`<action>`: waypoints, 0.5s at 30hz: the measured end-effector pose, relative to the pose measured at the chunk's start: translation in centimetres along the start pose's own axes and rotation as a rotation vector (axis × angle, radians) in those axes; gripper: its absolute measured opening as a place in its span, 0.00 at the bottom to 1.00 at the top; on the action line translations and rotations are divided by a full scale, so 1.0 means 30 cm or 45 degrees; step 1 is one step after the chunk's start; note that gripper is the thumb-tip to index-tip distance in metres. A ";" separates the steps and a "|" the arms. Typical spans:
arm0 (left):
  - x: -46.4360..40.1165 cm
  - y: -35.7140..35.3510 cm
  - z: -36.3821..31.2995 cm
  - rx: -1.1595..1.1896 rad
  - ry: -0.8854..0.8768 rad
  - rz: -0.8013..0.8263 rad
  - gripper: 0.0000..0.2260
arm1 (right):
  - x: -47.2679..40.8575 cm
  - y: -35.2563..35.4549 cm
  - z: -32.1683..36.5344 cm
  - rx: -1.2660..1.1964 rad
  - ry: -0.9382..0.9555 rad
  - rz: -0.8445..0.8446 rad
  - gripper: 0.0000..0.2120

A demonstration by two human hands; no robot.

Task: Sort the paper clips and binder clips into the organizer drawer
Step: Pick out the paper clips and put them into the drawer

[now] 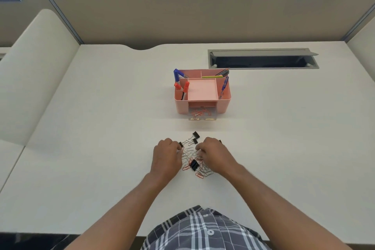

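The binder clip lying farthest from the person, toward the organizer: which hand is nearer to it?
Right. The right hand sits just below and right of the binder clip; the left hand lies farther, below-left.

Head camera looks forward and steeply down onto the desk (101,128).

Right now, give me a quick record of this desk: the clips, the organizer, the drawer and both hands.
clip pile: paper clips mixed with black binder clips, loose on the desk
organizer: pink, pens in side slots
drawer: clear, pulled open, some paper clips inside
left hand: fingers curled at pile's left edge, grip unclear
right hand: fingers curled over pile's right side, grip unclear
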State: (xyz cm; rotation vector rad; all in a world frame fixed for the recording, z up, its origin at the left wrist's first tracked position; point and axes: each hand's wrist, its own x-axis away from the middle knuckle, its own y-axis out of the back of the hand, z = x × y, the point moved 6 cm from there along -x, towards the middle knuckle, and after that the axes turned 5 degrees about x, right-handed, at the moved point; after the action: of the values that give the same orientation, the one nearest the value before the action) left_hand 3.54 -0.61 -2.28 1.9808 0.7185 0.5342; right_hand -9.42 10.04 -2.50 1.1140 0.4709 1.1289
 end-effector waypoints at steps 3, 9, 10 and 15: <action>0.022 -0.016 0.006 -0.042 0.048 -0.052 0.07 | -0.011 -0.019 0.032 0.015 0.045 -0.040 0.11; 0.010 -0.038 -0.003 -0.027 0.041 -0.025 0.07 | -0.043 -0.033 0.077 0.142 0.103 -0.022 0.09; 0.007 -0.040 -0.004 -0.015 0.039 -0.018 0.06 | -0.043 -0.033 0.080 0.158 0.113 -0.023 0.08; -0.001 -0.052 -0.013 0.004 0.003 0.030 0.06 | -0.043 -0.020 0.076 0.201 0.109 -0.009 0.05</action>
State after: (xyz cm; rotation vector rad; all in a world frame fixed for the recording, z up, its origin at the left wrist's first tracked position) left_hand 2.86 0.23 -3.48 1.9939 0.6986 0.5494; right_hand -7.88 7.83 -2.34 1.2029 0.6393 1.1515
